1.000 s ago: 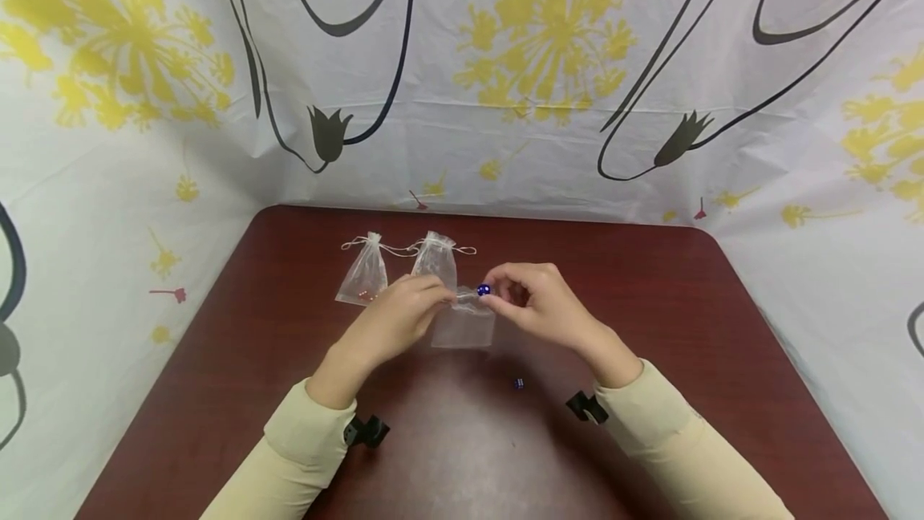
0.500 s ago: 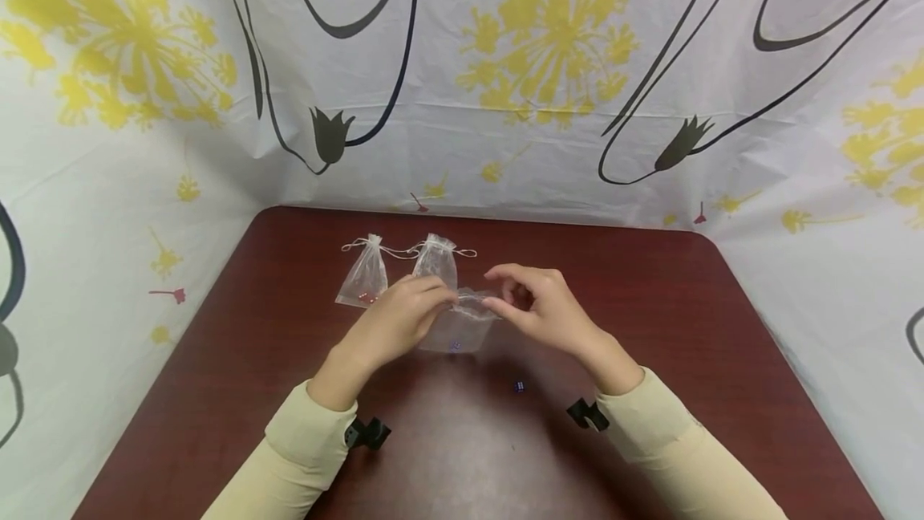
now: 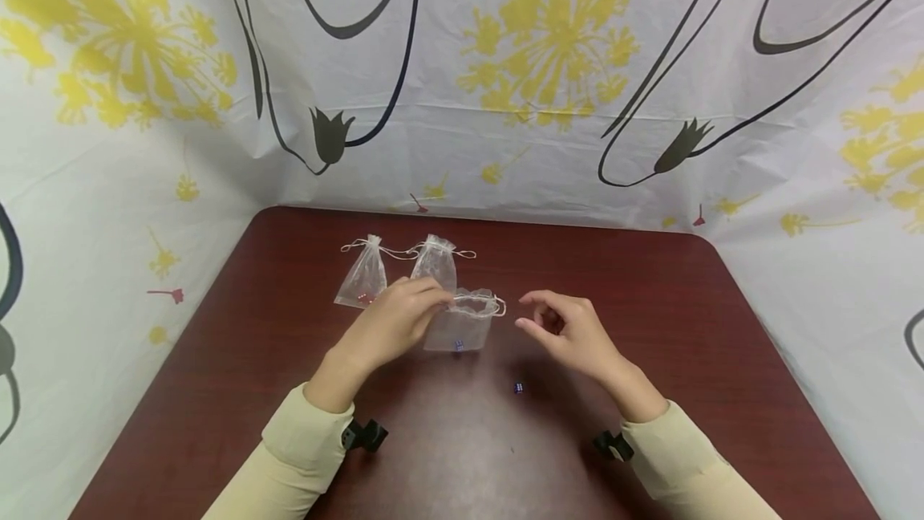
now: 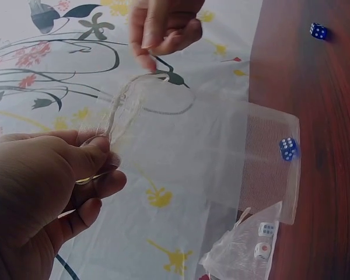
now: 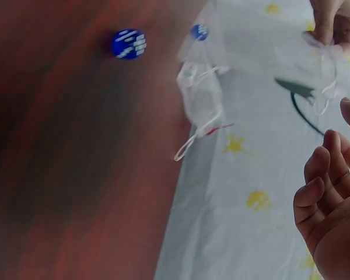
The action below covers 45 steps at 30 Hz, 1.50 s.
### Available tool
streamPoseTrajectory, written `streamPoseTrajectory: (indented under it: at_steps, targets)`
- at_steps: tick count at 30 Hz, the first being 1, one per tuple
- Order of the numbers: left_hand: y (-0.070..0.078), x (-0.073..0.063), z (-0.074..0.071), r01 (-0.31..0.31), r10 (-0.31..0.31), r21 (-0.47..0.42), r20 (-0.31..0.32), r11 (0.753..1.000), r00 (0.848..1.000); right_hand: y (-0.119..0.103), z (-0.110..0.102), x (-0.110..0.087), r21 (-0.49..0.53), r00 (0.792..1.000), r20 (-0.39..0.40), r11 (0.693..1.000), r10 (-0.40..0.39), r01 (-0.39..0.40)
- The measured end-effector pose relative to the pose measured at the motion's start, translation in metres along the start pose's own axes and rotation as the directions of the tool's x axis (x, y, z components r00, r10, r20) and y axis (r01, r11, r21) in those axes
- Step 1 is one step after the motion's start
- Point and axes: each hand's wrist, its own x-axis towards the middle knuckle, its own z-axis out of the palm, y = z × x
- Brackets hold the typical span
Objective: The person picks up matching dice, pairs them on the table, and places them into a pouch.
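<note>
My left hand pinches the rim of a sheer white drawstring bag, holding its mouth apart. A blue die with white pips lies at the bottom inside that bag. My right hand is to the right of the bag, holding nothing, thumb and fingers apart and gently bent. On the table below the right hand rests another blue die, also seen in both wrist views.
Two more sheer bags stand behind: a left bag with red dice at its bottom, and a drawn-shut bag holding white dice. The dark red table meets a patterned sheet at the back.
The blue die that my right hand pinched has dropped into the bag. That hand has since moved right, away from the bag's mouth, while my left hand keeps its grip.
</note>
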Motion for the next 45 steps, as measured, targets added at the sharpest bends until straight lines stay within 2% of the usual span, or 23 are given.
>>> streamPoseTrajectory:
  at_steps: [6,16,22,26,30,35,41,45]
  targets:
    - [-0.002,0.0,0.001,0.006,-0.006,0.005,0.001,1.0,1.0,0.01,-0.004,-0.015,-0.019,1.0,-0.022,1.0,0.023,-0.023]
    - [0.0,0.0,0.0,0.015,-0.015,0.005,0.003,1.0,1.0,0.014,-0.001,-0.023,-0.011,1.0,-0.021,1.0,0.021,-0.021]
    - [0.001,-0.001,0.002,0.03,-0.03,0.0,0.024,1.0,0.999,0.014,0.004,-0.03,-0.004,0.997,0.054,0.998,0.06,-0.06]
    - [0.0,0.0,0.003,0.025,-0.026,0.008,0.03,1.0,0.999,0.012,0.006,-0.034,-0.01,0.986,0.13,0.994,0.109,-0.109]
    - [-0.001,0.0,0.004,0.023,-0.023,0.006,0.031,1.0,0.999,0.014,0.007,-0.039,-0.019,0.966,0.213,0.989,0.147,-0.146]
    - [0.0,0.001,0.004,0.03,-0.03,0.003,0.039,1.0,0.999,0.02,0.011,-0.048,-0.024,0.929,0.334,0.987,0.16,-0.161]
    - [0.001,0.0,0.006,0.04,-0.04,0.001,0.051,0.999,0.998,0.026,0.017,-0.056,-0.013,0.866,0.47,0.982,0.172,-0.188]
    - [0.002,0.0,0.005,0.041,-0.041,-0.004,0.054,0.999,0.998,0.026,0.019,-0.058,-0.014,0.828,0.528,0.976,0.192,-0.217]
